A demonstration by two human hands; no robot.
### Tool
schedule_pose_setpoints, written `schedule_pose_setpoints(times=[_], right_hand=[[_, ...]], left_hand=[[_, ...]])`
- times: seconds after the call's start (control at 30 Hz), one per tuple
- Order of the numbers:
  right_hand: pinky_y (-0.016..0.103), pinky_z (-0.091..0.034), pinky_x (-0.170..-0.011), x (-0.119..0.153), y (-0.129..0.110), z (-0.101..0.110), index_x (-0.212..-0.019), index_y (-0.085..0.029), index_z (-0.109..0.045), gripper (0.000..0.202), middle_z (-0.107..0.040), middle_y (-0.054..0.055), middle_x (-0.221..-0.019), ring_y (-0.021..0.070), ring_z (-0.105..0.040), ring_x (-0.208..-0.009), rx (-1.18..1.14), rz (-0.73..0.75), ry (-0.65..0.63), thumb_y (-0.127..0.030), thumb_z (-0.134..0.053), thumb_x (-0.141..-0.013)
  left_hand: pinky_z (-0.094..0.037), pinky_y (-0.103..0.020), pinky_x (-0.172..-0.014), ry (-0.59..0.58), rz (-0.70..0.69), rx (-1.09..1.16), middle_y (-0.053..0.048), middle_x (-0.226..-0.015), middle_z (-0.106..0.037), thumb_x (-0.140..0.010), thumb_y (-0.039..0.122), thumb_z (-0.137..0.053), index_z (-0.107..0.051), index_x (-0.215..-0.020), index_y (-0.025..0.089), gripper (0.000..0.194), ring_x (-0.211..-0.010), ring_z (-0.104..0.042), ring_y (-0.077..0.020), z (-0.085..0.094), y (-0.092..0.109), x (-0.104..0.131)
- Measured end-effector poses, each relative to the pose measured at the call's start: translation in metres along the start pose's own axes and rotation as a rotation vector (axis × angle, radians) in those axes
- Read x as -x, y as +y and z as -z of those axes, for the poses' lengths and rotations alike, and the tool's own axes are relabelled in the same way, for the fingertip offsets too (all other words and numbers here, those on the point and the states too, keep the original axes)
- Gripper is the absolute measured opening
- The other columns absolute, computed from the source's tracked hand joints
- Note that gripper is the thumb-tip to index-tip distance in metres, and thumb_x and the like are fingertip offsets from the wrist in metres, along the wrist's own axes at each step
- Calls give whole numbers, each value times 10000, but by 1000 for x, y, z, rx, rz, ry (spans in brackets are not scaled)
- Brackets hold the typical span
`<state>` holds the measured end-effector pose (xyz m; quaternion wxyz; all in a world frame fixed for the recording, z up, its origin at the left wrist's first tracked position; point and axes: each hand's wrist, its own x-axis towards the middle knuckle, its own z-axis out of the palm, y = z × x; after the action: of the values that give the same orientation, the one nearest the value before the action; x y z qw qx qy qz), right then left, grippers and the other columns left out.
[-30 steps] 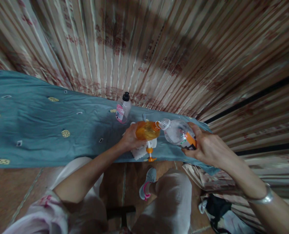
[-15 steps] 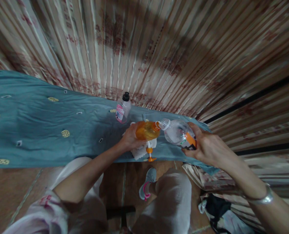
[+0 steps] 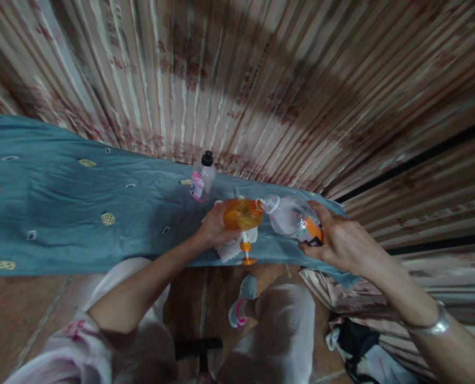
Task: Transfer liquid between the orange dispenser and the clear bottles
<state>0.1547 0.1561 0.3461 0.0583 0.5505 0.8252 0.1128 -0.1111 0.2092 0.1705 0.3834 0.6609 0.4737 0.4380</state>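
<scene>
My left hand (image 3: pixel 214 226) is closed around an orange see-through bottle (image 3: pixel 242 215), tipped on its side with its neck to the right. In my right hand (image 3: pixel 337 234) is a clear plastic bottle (image 3: pixel 289 216) with an orange label, tilted so its neck points left. The two mouths meet or nearly meet; I cannot tell whether liquid passes between them. Below the orange bottle, an orange-and-white pump top (image 3: pixel 246 248) lies by a white cloth or tissue (image 3: pixel 227 252), partly hidden by my left hand.
A clear bottle with a black cap and pink label (image 3: pixel 203 178) stands at the back of the narrow surface, which a teal patterned cloth (image 3: pixel 69 213) covers. Pleated curtains (image 3: pixel 221 80) hang close behind. Dark clothes or a bag (image 3: pixel 357 341) lie at lower right.
</scene>
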Motion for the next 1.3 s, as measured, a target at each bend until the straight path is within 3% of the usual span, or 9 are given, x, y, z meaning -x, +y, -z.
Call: schedule_pose_setpoints(times=[0.13, 0.37, 0.57, 0.77, 1.1, 1.3], right_hand=[[303, -424, -542, 0, 1, -1, -1432, -47, -508, 751, -711, 55, -733, 248, -660, -592, 4, 6, 13, -442, -640, -808], [326, -441, -550, 0, -2, 3, -1442, -8, -483, 765, -687, 62, -681, 276, -669, -602, 18, 5, -19, -430, -646, -825], [313, -429, -543, 0, -1, 1, -1435, -58, -506, 764, -691, 42, -698, 257, -662, -590, -2, -7, -11, -453, -661, -799], [315, -429, -544, 0, 0, 1, -1442, -19, -486, 779, -693, 50, -699, 261, -665, -597, 3, -19, -37, -461, -642, -820], [311, -420, -536, 1, 1, -2, -1434, -62, -514, 758, -715, 58, -713, 256, -658, -578, -13, 6, 16, -453, -656, -801], [305, -446, -564, 0, -2, 1, -1453, -25, -480, 784, -712, 52, -716, 248, -675, -602, 27, -38, -56, -450, -662, -819]], left_hand=[[-570, -530, -1067, -16, 9, 18, -155, -1314, -714, -628, 326, -882, -591, -1378, 169, 819, -1206, -701, -360, 0, 0, 0], [-592, -493, -1031, 8, 3, 15, -101, -1249, -741, -611, 297, -894, -622, -1345, 216, 787, -1142, -726, -329, 0, 1, 0], [-588, -505, -1040, 7, 24, 10, -113, -1258, -742, -606, 305, -894, -634, -1328, 206, 773, -1141, -729, -344, 1, 5, 0], [-579, -497, -1056, 9, -1, -1, -109, -1275, -739, -624, 298, -885, -618, -1355, 208, 784, -1171, -715, -338, 0, 2, 1], [-585, -500, -1047, 13, -12, 21, -118, -1283, -735, -612, 284, -895, -623, -1339, 193, 781, -1185, -710, -347, 0, 1, 0], [-579, -494, -1056, -1, -20, 14, -106, -1267, -750, -618, 289, -884, -639, -1325, 194, 755, -1165, -719, -336, 1, 4, 0]])
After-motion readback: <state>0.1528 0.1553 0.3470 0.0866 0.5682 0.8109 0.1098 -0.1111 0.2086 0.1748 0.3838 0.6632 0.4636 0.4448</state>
